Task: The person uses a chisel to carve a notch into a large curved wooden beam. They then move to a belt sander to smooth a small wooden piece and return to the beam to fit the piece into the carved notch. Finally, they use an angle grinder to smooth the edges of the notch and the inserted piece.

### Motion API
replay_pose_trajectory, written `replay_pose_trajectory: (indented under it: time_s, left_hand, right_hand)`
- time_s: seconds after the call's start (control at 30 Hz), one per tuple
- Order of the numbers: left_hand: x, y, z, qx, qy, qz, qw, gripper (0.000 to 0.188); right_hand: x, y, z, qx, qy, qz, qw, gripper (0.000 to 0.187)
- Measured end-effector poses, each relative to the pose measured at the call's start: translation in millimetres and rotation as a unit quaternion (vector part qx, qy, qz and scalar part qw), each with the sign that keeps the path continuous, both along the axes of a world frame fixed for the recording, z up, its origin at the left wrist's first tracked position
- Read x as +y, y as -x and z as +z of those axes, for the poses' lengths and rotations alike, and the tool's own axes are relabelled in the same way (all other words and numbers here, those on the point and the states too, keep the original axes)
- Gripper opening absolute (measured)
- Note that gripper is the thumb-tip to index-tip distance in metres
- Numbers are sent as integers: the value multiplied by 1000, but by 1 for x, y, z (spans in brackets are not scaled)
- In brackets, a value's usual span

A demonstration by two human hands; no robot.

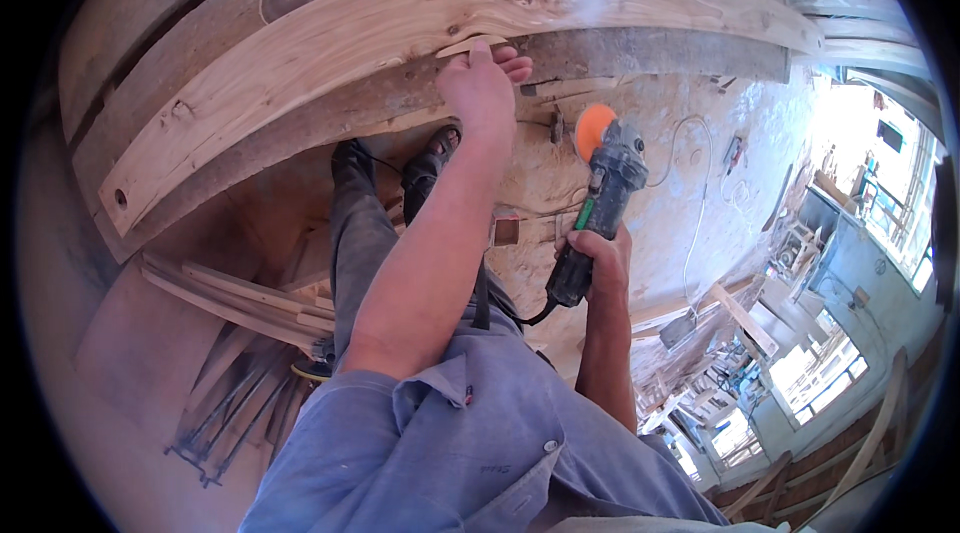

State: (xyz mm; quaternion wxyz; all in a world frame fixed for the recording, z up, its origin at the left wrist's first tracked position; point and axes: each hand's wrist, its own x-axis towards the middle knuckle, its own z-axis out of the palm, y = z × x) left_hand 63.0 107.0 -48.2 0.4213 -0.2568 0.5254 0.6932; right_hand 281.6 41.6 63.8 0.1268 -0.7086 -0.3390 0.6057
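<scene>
My left hand [478, 91] is at the near edge of a long, pale wooden plank [400, 18]. Its thumb and fingers pinch a thin, tan, leaf-shaped piece [462, 47] against that edge; I cannot tell whether it is wood or sandpaper. A dark knot hole shows in the plank just beside it. Lower and to the right, my right hand [605, 258] grips the body of a dark angle grinder [618, 178]. An orange sanding disc [594, 132] is fitted to its head. The grinder is held upright, apart from the plank, with its cord hanging from the lower end.
The plank lies on a heavy wooden bench [560, 58]. Thin wood strips [240, 303] and metal clamps [225, 423] are at the lower left. A pale cable [708, 173] trails over the dusty floor [660, 203]. Machines and timber stand near bright windows at right.
</scene>
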Motion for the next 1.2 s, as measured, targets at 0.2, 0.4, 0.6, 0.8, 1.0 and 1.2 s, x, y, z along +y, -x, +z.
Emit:
replay_pose_trajectory:
  time_s: [0.2,0.4,0.6,0.8,1.0,1.2]
  left_hand:
    - [3,-2,3,-14,-1,24,1000,28]
    - [2,-2,6,-15,7,20,1000,28]
    - [5,-3,3,-25,6,34,999,28]
    - [3,-5,1,-24,-5,33,999,30]
    - [4,-6,0,-28,-18,36,999,31]
    - [8,-1,1,-74,-31,80,994,36]
  right_hand:
    - [3,1,0,-7,-9,2,1000,37]
    - [8,4,2,-7,-1,10,1000,37]
    - [15,5,-1,-5,-1,27,1000,38]
    - [19,8,2,-2,-10,39,999,39]
    - [20,8,-1,9,-15,40,999,40]
    - [16,5,-2,5,-16,43,999,40]
